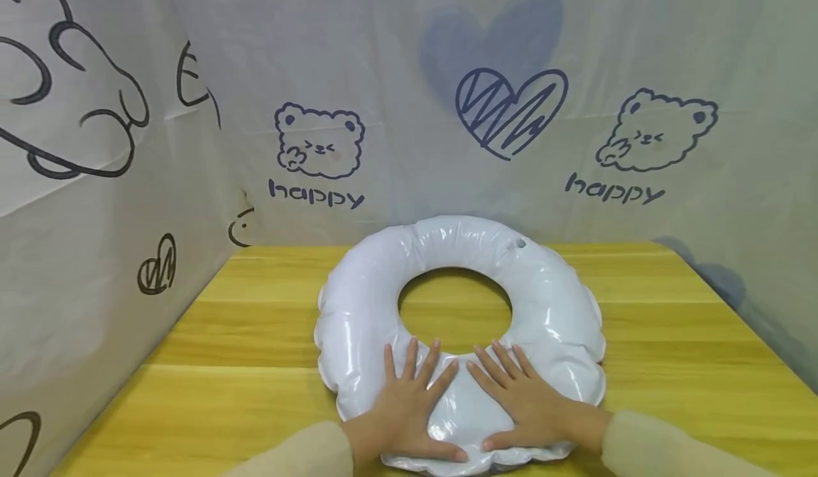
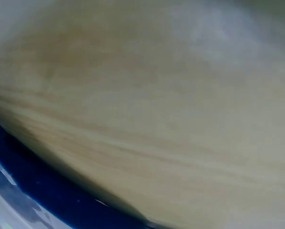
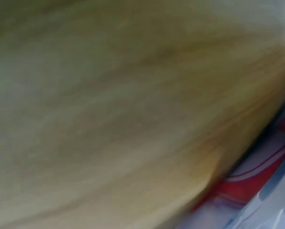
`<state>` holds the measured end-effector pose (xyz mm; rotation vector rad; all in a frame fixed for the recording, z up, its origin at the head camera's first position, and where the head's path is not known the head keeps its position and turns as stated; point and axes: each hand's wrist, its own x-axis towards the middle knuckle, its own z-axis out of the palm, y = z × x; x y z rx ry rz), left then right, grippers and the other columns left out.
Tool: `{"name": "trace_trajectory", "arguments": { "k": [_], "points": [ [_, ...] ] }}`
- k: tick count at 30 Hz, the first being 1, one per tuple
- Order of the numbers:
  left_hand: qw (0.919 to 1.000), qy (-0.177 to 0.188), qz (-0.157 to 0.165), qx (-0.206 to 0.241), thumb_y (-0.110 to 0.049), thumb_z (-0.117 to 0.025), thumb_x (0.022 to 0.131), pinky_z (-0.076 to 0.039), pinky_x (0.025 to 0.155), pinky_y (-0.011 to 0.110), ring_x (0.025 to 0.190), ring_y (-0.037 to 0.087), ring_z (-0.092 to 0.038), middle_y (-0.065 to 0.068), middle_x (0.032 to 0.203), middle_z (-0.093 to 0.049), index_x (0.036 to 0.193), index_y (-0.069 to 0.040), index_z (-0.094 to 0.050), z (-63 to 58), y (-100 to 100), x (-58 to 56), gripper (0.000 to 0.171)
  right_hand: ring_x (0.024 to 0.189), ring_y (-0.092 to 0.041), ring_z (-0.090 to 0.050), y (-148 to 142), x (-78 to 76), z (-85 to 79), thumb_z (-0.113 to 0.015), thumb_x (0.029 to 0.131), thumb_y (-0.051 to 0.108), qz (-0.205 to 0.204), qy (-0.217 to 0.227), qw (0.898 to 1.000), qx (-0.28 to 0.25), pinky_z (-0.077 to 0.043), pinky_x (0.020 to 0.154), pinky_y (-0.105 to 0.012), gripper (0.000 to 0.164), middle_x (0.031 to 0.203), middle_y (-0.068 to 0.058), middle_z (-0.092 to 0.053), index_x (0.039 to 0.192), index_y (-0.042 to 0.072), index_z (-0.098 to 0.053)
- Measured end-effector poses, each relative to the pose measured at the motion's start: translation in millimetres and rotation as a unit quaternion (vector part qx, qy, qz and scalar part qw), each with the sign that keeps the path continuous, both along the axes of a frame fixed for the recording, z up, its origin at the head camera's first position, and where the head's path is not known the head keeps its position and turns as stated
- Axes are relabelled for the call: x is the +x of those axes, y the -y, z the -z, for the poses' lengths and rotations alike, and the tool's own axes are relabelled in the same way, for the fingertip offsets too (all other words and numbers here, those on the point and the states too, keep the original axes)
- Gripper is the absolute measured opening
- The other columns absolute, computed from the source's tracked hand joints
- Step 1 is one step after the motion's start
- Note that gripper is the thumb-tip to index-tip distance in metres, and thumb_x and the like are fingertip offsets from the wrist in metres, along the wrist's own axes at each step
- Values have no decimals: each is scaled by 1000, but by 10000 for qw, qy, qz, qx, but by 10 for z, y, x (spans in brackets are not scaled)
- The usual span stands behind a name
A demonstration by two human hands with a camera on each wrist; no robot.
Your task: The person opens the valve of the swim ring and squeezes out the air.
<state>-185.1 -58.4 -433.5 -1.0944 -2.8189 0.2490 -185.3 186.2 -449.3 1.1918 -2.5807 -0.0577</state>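
Observation:
In the head view a glossy white swim ring [image 1: 364, 321], puffed up with wrinkled seams, lies flat on the wooden table. A small valve [image 1: 520, 243] shows on its far right part. Both hands lie on the near part of the ring with fingers straight and spread. My left hand [image 1: 407, 409] presses left of the middle, its fingertips near the inner hole. To the right of it, my right hand [image 1: 533, 409] presses in the same way, with the two thumbs pointing toward each other. Neither hand is seen in the wrist views.
The yellow wood-grain table [image 1: 255, 335] reaches back to a pale curtain [image 1: 396, 108] printed with bears and hearts; another curtain side hangs at left. Blurred wood grain fills both wrist views, with a glossy blue strip [image 2: 52, 183] at left and a red patterned strip [image 3: 252, 183] at right.

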Motion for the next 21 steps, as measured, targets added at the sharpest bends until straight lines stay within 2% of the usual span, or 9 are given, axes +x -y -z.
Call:
{"name": "trace_trajectory", "arguments": {
  "k": [3,6,9,12,14,16,18,21],
  "points": [
    [9998,-53,-55,-191,-91,-32,66,-13,97,76,137,51,-15,17,156,-10,150,-23,-13,-13,-5,4,110,137,-22,30,8,-15,19,-31,81,77,-13,-194,9998,54,28,108,-37,98,153,-7,22,146,5,-23],
    [9993,-73,-131,-353,-92,-31,65,-13,99,74,138,49,-16,15,156,-12,150,-24,-16,-31,-14,9,109,136,-21,31,19,-17,9,-29,81,78,-12,-135,9999,80,28,107,-36,97,153,-7,20,146,6,-22],
    [9986,-79,-186,-493,-92,-29,64,-13,101,72,138,48,-16,12,156,-13,149,-26,-19,-46,-24,8,109,135,-18,33,32,-15,-23,-28,81,78,16,80,9999,107,29,106,-35,97,156,-15,-3,146,6,-24],
    [9979,-67,-180,-611,-93,-27,64,-12,101,72,138,48,-17,9,157,-14,148,-26,-21,-50,-33,5,108,132,-14,36,47,-8,-57,-28,81,78,57,363,9993,102,32,104,-32,96,150,-21,-26,144,6,-29],
    [9975,-37,-180,-682,-93,-26,64,-12,101,72,138,49,-16,6,157,-15,148,-26,-22,-48,-39,2,107,131,-13,36,58,-5,-76,-28,81,78,92,549,9984,108,33,103,-31,95,148,-22,-31,144,6,-31],
    [9971,13,-197,-740,-93,-25,64,-12,101,73,138,49,-16,5,156,-17,148,-27,-22,-44,-42,-1,107,138,-22,24,67,0,-94,-28,81,79,126,747,9971,105,33,103,-30,95,148,-21,-30,144,7,-31],
    [9967,68,-210,-784,-93,-25,64,-11,101,73,138,49,-16,4,156,-19,148,-27,-22,-44,-47,-6,107,142,-34,7,75,5,-111,-29,80,79,173,982,9950,107,34,102,-29,96,150,-21,-28,144,8,-30],
    [9957,132,-217,-889,-94,-22,64,-10,101,73,138,49,-15,4,155,-20,148,-27,-21,-45,-57,-5,108,136,-47,-21,85,17,-135,-31,80,78,197,1273,9916,88,34,100,-27,96,150,-22,-26,145,8,-29]
  ]
}}
